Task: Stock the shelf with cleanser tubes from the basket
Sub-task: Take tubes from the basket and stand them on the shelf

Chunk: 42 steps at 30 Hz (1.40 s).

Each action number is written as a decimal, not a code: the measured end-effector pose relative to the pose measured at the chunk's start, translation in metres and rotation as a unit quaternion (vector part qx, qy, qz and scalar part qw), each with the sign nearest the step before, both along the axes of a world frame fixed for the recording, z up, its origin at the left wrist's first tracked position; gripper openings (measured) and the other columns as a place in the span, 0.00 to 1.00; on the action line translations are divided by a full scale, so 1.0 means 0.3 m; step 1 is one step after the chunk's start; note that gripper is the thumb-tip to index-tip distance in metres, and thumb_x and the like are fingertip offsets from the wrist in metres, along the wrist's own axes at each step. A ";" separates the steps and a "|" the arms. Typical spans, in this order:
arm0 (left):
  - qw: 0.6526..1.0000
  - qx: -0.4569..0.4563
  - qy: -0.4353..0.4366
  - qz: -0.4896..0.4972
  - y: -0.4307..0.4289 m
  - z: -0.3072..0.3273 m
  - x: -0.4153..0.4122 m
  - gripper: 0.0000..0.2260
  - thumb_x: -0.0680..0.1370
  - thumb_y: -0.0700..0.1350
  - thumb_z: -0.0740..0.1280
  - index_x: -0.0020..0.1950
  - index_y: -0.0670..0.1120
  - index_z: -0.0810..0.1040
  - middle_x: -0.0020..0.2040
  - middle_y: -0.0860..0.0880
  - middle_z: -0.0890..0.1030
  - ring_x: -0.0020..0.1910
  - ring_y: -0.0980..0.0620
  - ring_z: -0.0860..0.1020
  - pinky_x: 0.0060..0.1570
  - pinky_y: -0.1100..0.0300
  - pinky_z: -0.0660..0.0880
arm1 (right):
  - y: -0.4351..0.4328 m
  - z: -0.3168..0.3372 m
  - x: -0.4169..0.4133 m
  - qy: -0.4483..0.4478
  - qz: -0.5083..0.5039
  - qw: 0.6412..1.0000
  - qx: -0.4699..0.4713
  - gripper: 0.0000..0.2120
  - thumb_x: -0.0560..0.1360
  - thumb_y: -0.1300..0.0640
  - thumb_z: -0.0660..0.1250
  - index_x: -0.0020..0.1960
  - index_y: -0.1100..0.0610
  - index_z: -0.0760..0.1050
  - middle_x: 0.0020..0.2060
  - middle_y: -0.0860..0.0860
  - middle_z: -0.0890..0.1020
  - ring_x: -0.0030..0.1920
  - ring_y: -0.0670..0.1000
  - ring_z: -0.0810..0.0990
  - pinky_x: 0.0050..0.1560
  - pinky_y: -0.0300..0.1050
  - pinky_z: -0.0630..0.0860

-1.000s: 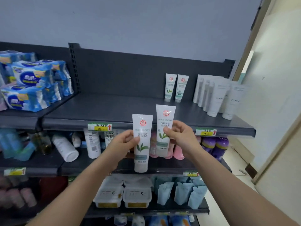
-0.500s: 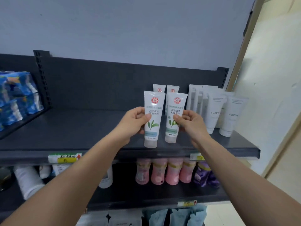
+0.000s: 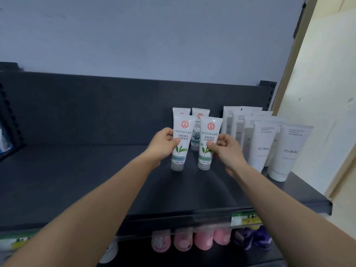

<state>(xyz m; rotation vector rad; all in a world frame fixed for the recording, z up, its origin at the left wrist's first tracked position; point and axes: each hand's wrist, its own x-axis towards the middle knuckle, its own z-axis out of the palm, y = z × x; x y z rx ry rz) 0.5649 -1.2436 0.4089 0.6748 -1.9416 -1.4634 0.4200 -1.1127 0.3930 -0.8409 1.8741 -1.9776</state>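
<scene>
Pale blue-grey wall [image 3: 134, 35] stands behind a dark grey metal shelf [image 3: 77, 180]. At the far left edge, a blue package [image 3: 5, 135] is only partly visible. The left hand [image 3: 163, 145] grips a white cleanser tube with green leaf print [image 3: 183, 153], thumb in front and fingers curled behind it. Just beside it, the right hand [image 3: 225, 151] pinches a second white leaf-print tube [image 3: 209, 130] in the same way. Both tubes are upright, cap down, low over the shelf; whether the caps touch it I cannot tell. Two similar tubes [image 3: 199, 114] stand close behind them. To the right stand rows of plain white FLORAL tubes [image 3: 289, 151]. Below the shelf edge are pink bottles [image 3: 202, 240], then purple bottles [image 3: 252, 237].
</scene>
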 end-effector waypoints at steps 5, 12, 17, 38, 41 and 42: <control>1.000 0.008 -0.009 0.021 -0.041 -0.024 -0.084 0.03 0.79 0.38 0.64 0.49 0.46 0.74 0.52 0.46 0.83 0.45 0.51 0.81 0.37 0.60 0.73 | -0.055 -0.011 -0.069 -0.001 0.011 1.000 0.012 0.10 0.74 0.66 0.70 0.53 0.59 0.74 0.45 0.51 0.84 0.46 0.49 0.83 0.49 0.43 0.78; 0.999 0.013 0.009 0.035 -0.075 -0.036 -0.163 0.05 0.79 0.37 0.63 0.47 0.47 0.73 0.49 0.47 0.82 0.41 0.52 0.79 0.34 0.63 0.70 | -0.106 -0.017 -0.147 -0.004 0.025 1.000 0.019 0.09 0.74 0.66 0.69 0.51 0.57 0.73 0.44 0.50 0.84 0.44 0.47 0.82 0.48 0.42 0.77; 0.999 -0.002 0.007 0.051 -0.096 -0.048 -0.199 0.05 0.79 0.37 0.64 0.47 0.47 0.74 0.36 0.52 0.76 0.37 0.54 0.76 0.44 0.54 0.75 | -0.127 -0.010 -0.164 -0.001 0.044 0.999 0.014 0.10 0.75 0.67 0.68 0.55 0.61 0.72 0.46 0.53 0.83 0.44 0.47 0.82 0.43 0.37 0.78; 0.963 -0.165 -0.154 0.149 -0.006 -0.048 -0.082 0.19 0.77 0.43 0.67 0.68 0.46 0.71 0.57 0.48 0.78 0.57 0.49 0.76 0.60 0.54 0.73 | -0.060 -0.072 -0.106 0.176 -0.040 0.963 0.199 0.14 0.70 0.57 0.73 0.45 0.55 0.67 0.43 0.52 0.79 0.45 0.54 0.77 0.44 0.46 0.71; 0.939 -0.217 -0.206 0.169 0.021 -0.045 -0.004 0.20 0.78 0.45 0.67 0.69 0.46 0.71 0.61 0.48 0.77 0.59 0.49 0.76 0.61 0.56 0.72 | -0.033 -0.070 -0.056 0.211 0.006 0.953 0.219 0.12 0.70 0.56 0.72 0.46 0.54 0.70 0.42 0.51 0.79 0.47 0.54 0.78 0.47 0.47 0.74; 0.927 -0.240 -0.225 0.178 0.031 -0.041 0.025 0.20 0.78 0.45 0.66 0.70 0.46 0.71 0.62 0.48 0.77 0.60 0.49 0.75 0.61 0.56 0.71 | -0.029 -0.067 -0.036 0.227 0.022 0.947 0.226 0.12 0.70 0.55 0.72 0.47 0.54 0.70 0.43 0.50 0.79 0.48 0.54 0.78 0.49 0.48 0.74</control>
